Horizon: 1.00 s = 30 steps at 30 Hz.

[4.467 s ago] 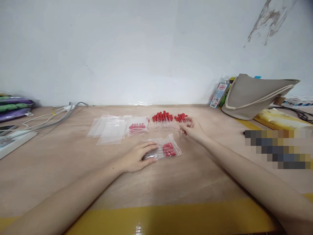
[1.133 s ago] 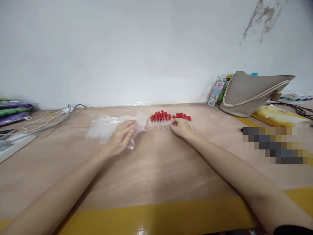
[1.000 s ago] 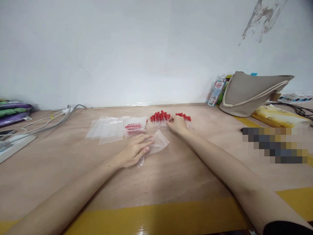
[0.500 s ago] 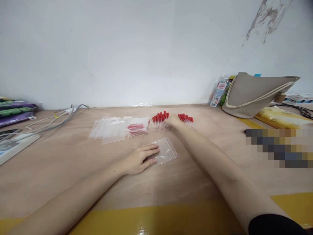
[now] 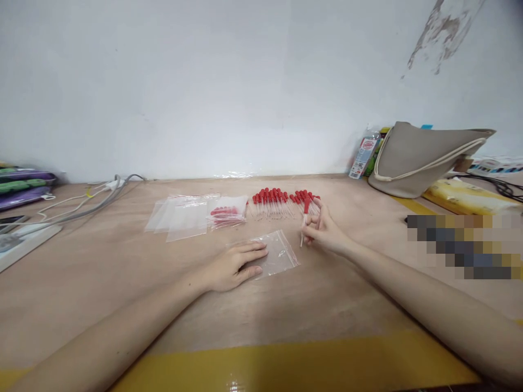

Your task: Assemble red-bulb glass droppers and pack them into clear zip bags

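Observation:
My left hand (image 5: 239, 265) lies flat, fingers stretched, across one end of a clear zip-lock bag (image 5: 280, 255) on the table. Beyond the bag's zip end, my right hand (image 5: 324, 230) pinches a dropper (image 5: 305, 218) with a red bulb on top and a thin clear tube pointing down. Farther back lies a row of similar red-bulbed droppers (image 5: 272, 202), with another cluster of droppers (image 5: 301, 195) partly behind my right hand. Left of the row sits a stack of filled bags (image 5: 226, 215) showing red bulbs. Flat clear bags (image 5: 188, 218) overlap beside it.
A grey bag (image 5: 425, 158), a bottle (image 5: 363, 158) and a yellow package (image 5: 466, 198) stand at the back right. Cables (image 5: 102, 198) and a white power strip (image 5: 32, 245) lie on the left. Yellow tape (image 5: 286, 362) runs along the table's front edge.
My right hand has come away from the row of droppers, toward the right and nearer me, with one dropper now visible in its fingers. The left hand stays on the bag.

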### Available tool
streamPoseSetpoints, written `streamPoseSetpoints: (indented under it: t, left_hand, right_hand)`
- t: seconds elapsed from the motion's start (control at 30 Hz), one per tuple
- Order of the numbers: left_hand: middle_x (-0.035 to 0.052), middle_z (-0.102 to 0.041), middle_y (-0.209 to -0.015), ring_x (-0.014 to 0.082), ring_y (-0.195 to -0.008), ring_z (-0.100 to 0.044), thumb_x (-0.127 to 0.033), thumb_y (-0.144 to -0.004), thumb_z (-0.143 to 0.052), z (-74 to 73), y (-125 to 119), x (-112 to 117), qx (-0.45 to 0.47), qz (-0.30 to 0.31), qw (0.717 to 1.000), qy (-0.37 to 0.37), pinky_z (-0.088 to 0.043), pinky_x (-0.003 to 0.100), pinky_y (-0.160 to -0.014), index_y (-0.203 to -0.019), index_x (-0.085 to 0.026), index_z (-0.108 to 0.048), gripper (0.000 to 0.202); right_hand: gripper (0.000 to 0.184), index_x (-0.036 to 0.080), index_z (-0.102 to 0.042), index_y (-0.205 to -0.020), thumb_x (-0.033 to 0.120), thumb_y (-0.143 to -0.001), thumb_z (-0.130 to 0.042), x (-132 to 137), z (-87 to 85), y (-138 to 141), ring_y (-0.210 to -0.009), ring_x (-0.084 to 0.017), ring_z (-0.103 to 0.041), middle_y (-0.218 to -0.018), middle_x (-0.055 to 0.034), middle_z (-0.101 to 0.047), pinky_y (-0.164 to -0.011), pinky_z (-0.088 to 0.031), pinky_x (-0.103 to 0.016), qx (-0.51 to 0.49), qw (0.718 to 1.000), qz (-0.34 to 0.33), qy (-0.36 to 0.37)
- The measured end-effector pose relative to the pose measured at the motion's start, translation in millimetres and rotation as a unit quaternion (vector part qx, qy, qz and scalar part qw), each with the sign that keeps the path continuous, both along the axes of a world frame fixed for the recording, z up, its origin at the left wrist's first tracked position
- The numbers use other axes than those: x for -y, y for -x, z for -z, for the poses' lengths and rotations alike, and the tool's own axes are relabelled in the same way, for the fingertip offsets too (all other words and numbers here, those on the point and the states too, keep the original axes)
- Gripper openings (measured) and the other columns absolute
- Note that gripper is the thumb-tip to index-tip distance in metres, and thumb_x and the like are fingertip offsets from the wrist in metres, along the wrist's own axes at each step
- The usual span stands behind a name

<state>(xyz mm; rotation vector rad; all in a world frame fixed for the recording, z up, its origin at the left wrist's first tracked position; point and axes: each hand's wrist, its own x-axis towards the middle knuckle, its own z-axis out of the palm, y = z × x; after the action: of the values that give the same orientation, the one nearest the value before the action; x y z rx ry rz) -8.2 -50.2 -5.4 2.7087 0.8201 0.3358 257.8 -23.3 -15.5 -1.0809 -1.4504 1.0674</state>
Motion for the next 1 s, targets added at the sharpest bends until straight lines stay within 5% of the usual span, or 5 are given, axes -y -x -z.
streamPoseSetpoints:
  t: [0.13, 0.47, 0.6, 0.8, 1.0]
  left_hand:
    - [0.0055, -0.038, -0.135, 0.0204, -0.125, -0.034, -0.038, -0.088, -0.04, 1.1, 0, 0, 0.006, 0.001, 1.0, 0.001, -0.028, 0.041, -0.103, -0.128, -0.025, -0.04, 0.042]
    - [0.0067, -0.044, -0.13, 0.0203, -0.119, -0.04, -0.035, -0.088, -0.04, -3.6, -2, 3, 0.016, -0.005, 1.0, 0.002, -0.034, 0.038, -0.098, -0.133, -0.023, -0.03, 0.048]
    - [0.0064, -0.043, -0.131, 0.02, -0.119, -0.039, -0.035, -0.088, -0.04, -2.6, -1, 3, 0.022, 0.0, 1.0, 0.005, -0.033, 0.038, -0.099, -0.133, -0.023, -0.029, 0.048]
    - [0.0074, -0.041, -0.132, 0.0211, -0.12, -0.038, -0.034, -0.088, -0.04, -2.4, 0, 3, 0.033, 0.02, 0.999, 0.0, -0.033, 0.04, -0.099, -0.134, -0.023, -0.026, 0.049]
    - [0.0077, -0.042, -0.131, 0.0213, -0.12, -0.039, -0.034, -0.087, -0.041, -1.7, -3, 0, 0.031, 0.036, 0.999, 0.007, -0.032, 0.04, -0.099, -0.135, -0.023, -0.026, 0.051]
  right_hand:
    - [0.084, 0.028, -0.008, -0.122, 0.019, -0.058, -0.062, 13, 4.7, 8, -0.043, -0.011, -0.054, -0.065, 0.0095, -0.051, -0.042, -0.047, -0.024, -0.08, 0.995, 0.022, 0.047]
    - [0.037, 0.025, -0.023, -0.091, 0.022, -0.072, -0.055, 10, 8.7, 21, -0.049, -0.014, -0.061, -0.06, 0.0072, -0.053, -0.051, -0.052, -0.029, -0.182, 0.974, 0.047, 0.129]
    - [0.028, 0.023, -0.033, -0.086, 0.023, -0.072, -0.058, 13, 7.2, 13, -0.058, -0.014, -0.063, -0.065, 0.0027, -0.057, -0.059, -0.052, -0.028, -0.198, 0.966, -0.001, 0.166]
    - [0.032, 0.017, -0.048, -0.082, 0.034, -0.064, -0.069, 15, 9.1, 2, -0.042, -0.004, -0.05, -0.076, 0.0002, -0.062, -0.041, -0.041, -0.019, -0.099, 0.979, -0.125, 0.129]
    - [0.033, 0.014, -0.058, -0.083, 0.033, -0.06, -0.072, 14, 8.4, 1, -0.045, -0.005, -0.05, -0.059, 0.0039, -0.056, -0.042, -0.039, -0.016, -0.039, 0.977, -0.161, 0.134]
